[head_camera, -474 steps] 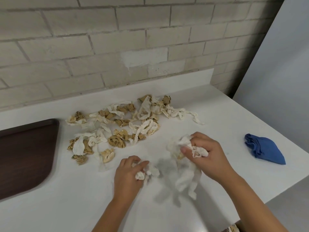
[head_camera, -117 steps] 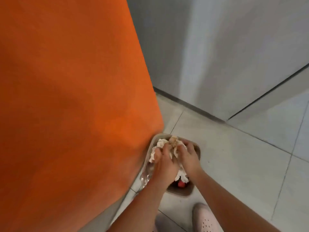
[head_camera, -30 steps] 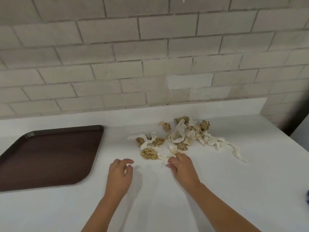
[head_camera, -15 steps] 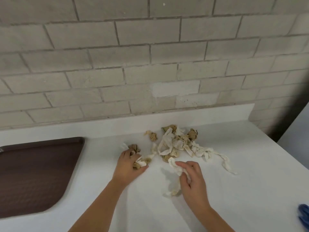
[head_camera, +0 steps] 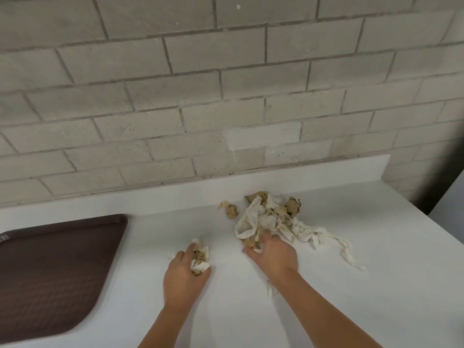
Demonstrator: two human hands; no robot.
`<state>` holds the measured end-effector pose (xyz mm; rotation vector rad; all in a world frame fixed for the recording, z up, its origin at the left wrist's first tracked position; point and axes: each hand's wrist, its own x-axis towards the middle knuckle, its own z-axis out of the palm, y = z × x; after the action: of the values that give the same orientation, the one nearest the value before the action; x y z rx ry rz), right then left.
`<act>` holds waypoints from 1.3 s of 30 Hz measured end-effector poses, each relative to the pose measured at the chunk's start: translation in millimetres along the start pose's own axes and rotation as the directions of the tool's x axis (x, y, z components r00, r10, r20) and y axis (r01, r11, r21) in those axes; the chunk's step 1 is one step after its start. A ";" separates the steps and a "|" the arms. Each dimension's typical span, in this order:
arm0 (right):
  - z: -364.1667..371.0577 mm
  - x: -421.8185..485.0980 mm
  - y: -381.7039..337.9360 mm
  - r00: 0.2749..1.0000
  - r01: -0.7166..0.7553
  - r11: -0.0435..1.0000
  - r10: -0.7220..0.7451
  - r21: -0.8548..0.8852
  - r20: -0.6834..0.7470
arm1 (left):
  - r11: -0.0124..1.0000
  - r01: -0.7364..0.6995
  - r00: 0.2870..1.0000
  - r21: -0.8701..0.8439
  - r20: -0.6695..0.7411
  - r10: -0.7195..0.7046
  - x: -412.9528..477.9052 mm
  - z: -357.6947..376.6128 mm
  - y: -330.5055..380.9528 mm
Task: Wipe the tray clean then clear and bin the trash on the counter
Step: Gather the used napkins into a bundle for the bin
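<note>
The trash (head_camera: pixel 270 219), a heap of crumpled brown and white paper, lies right of centre on the white bench (head_camera: pixel 351 310), near its back edge. One brown scrap (head_camera: pixel 229 210) sits just left of the heap, apart from it. A white ribbon (head_camera: pixel 337 244) trails from the heap toward the lower right, and this gives the heap its long axis.

The right hand (head_camera: pixel 275 256) lies palm down at the heap's near edge, thumb spread to the left and fingers bent in among the scraps. Whether its grip has closed on any of them cannot be told. A white strip (head_camera: pixel 270 288) shows from under its wrist.

The left hand (head_camera: pixel 184 275), at lower centre, is palm down with its grip curled round a wad (head_camera: pixel 200 261) of brown and white paper.

Well to the left, the dark brown tray (head_camera: pixel 50 272) lies flat, cut off by the frame. The raised marking on its rim at the far left is too small to read. Behind the bench stands a pale brick wall (head_camera: pixel 226 96).
</note>
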<state>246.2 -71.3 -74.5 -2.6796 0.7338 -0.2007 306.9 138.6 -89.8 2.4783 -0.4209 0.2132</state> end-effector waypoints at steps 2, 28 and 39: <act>6.4 2.0 2.8 0.999 0.036 0.998 -0.038 -0.053 -0.035 | 0.998 -0.014 1.000 0.060 -0.012 0.015 -1.7 5.0 0.2; 19.8 -22.6 36.2 0.959 0.147 0.888 -0.019 0.436 -0.284 | 0.940 0.073 0.977 -0.333 -0.164 -0.134 54.1 -7.5 42.8; 26.8 -21.0 39.1 0.937 0.297 0.945 -0.261 0.136 -0.230 | 0.856 -0.387 0.808 0.343 0.573 0.136 165.8 55.2 81.2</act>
<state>216.1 -83.9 -114.9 -2.6122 0.3658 -0.5990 436.9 2.5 -48.9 2.9075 -1.0744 -0.3247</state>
